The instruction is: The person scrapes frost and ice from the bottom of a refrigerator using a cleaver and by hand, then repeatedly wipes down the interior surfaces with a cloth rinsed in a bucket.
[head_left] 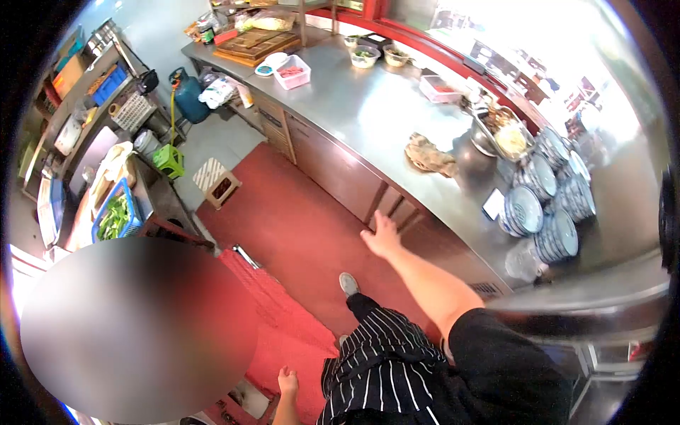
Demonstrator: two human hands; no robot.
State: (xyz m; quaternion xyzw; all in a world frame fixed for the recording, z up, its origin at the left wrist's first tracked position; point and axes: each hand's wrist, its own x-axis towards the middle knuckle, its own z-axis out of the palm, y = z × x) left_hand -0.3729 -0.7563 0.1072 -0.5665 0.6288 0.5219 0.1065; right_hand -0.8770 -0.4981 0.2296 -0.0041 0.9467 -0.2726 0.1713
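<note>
My right hand (pixel 383 236) reaches forward on a bare forearm, fingers apart and nothing in it. It is over the red floor, beside the wooden front of the steel counter (pixel 340 106). Low in the view, my left hand (pixel 287 381) hangs by my side with its fingers loosely apart, holding nothing I can see. It is near a red cloth-like surface (pixel 290 340). A crumpled brown cloth (pixel 431 156) lies on the counter beyond my right hand. Stacked blue-and-white bowls (pixel 524 210) stand to its right.
Tubs of food, a pink-white tub (pixel 292 72) and a wooden board (pixel 256 42) sit along the counter. A small stool (pixel 216 183) and blue gas cylinder (pixel 188 95) stand on the floor. Left are shelves and a blue basket of greens (pixel 115 214). A blurred patch covers the lower left.
</note>
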